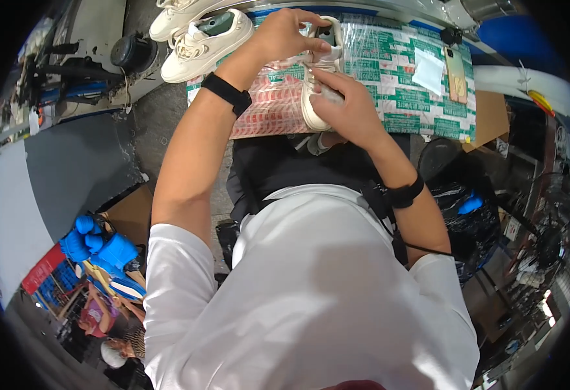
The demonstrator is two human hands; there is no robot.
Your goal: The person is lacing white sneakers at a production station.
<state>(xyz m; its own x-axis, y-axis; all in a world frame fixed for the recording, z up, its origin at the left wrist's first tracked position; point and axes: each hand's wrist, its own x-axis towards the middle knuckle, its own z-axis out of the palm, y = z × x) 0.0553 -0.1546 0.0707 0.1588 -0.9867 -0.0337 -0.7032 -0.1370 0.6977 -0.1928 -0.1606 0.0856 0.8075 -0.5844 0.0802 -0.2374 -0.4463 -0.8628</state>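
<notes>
A cream lace-up sneaker [311, 116] lies on the tape-covered work surface [389, 97], its heel away from me and its toe toward me. My left hand [288, 36] reaches over its opening from the left, with index finger and thumb curved onto the collar and tongue. From the right, my right hand [351, 107] grips the shoe around its laces and forefoot, fingertips by the lacing. Whether a lace end is pinched there I cannot make out. To the left of my left wrist rests another cream sneaker [197, 55] with dark green lining.
More cream footwear [174, 16] stands at the far left. On the right of the surface lie a white paper sheet [428, 70] and a phone [455, 75]. A metal rail runs along the far edge. Other people [96, 315] are at lower left, near blue rolls [100, 244].
</notes>
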